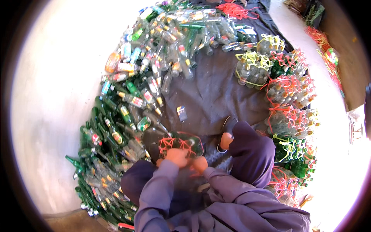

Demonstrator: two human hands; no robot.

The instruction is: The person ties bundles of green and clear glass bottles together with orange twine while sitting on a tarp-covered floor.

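Between my knees, on the dark ground sheet, stands a bundle of glass bottles (197, 145) laced over the top with red plastic strap (167, 143). My left hand (176, 157) is at the near edge of this bundle, its fingers curled on the strap. Close beside it, my right hand (200, 164) is also curled, with a blurred bit of red strap showing just under it. Motion blur and the hands themselves hide the exact grip and the near side of the bundle.
A big heap of loose glass bottles (136, 101) curves along the left and far side. Strapped bottle bundles (289, 90) line the right. A small packet (181, 113) lies on the dark sheet (208, 87). Loose red strap (236, 11) is piled at the far end.
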